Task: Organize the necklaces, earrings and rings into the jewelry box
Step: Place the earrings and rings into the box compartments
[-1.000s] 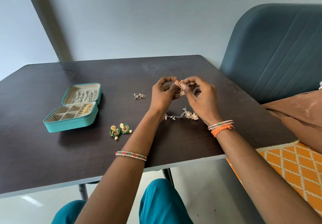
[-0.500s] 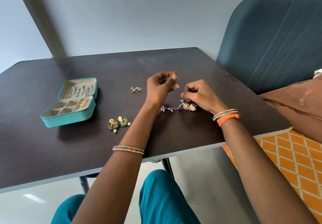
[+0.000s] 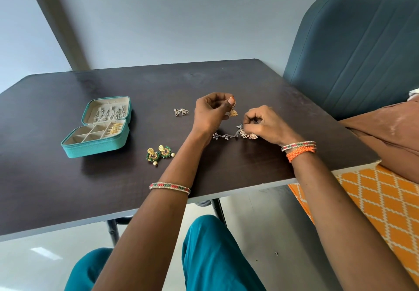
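Pinching a small gold bell-shaped earring (image 3: 233,112) between thumb and fingertip, the left hand (image 3: 212,115) holds it hanging clear above the dark worktop (image 3: 68,191). Right hand (image 3: 264,125) is lowered to the worktop, fingers curled, tips on a cluster of silver and gold earrings (image 3: 246,134); whether it actually grips one I cannot tell. A silver beaded piece (image 3: 223,136) trails left from that cluster, lying between the two wrists.

Teal jewelry box (image 3: 95,146) sits open at the left of the worktop, well apart from both hands. Its lid stands tilted back with silver pieces (image 3: 110,112) lined up inside. Base is divided into compartments; gold pieces (image 3: 115,127) sit in the right-hand section, nearest the hinge.

Pair of green-and-gold earrings (image 3: 159,152) with pearl drops lies just right of the box front. Pair of small triangular earrings (image 3: 181,111) lies just left of the left hand.
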